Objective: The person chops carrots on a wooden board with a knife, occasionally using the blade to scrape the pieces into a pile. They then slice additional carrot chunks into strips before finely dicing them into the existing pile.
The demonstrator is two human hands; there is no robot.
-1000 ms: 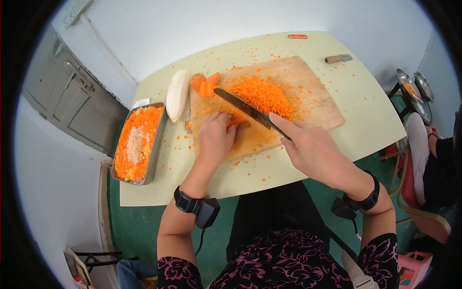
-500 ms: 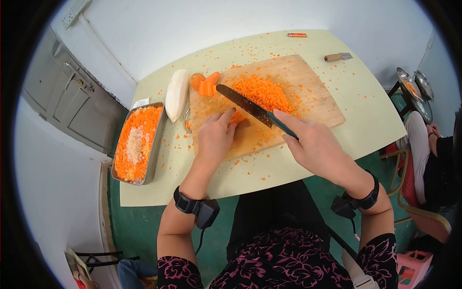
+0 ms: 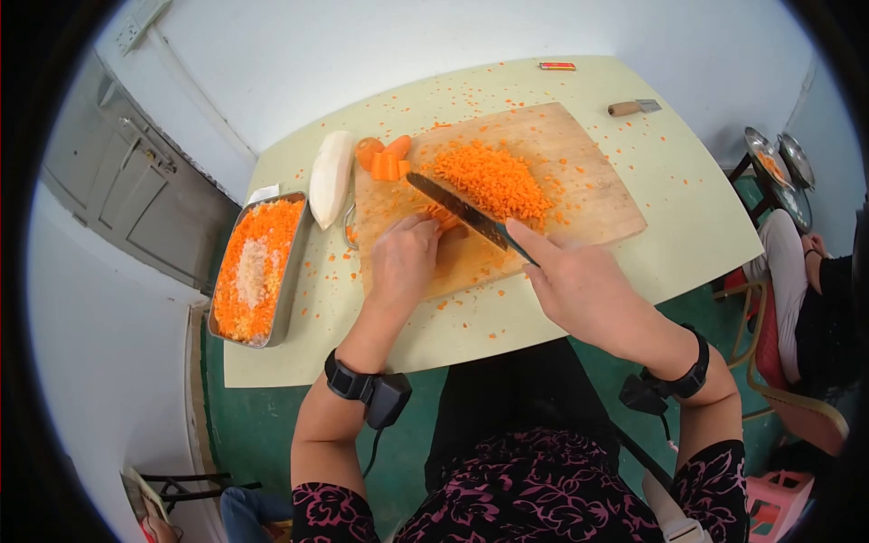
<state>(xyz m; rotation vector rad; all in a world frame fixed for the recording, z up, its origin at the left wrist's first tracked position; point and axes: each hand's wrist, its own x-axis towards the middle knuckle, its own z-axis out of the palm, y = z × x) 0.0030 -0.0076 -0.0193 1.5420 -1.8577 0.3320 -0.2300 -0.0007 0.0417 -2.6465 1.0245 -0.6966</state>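
My right hand (image 3: 584,285) grips the handle of a dark-bladed knife (image 3: 457,204), whose blade slants up to the left across the cutting board (image 3: 602,195). Carrot strips (image 3: 442,215) lie under the fingertips of my left hand (image 3: 405,258), beside the blade; the fingers are bent around them. A heap of finely diced carrot (image 3: 493,181) sits on the board just beyond the knife. Cut carrot chunks (image 3: 389,166) and a rounded carrot piece (image 3: 368,152) are at the board's upper left corner.
A peeled white radish (image 3: 331,179) lies left of the board, near a metal tray (image 3: 288,299) of diced carrot and pale bits. A wooden-handled tool (image 3: 625,109) and a red packet (image 3: 557,66) are at the back. A seated person (image 3: 780,271) is at the right.
The knife and my right hand have shifted slightly left and down, bringing the blade closer to my left fingertips. My left fingers are more curled.
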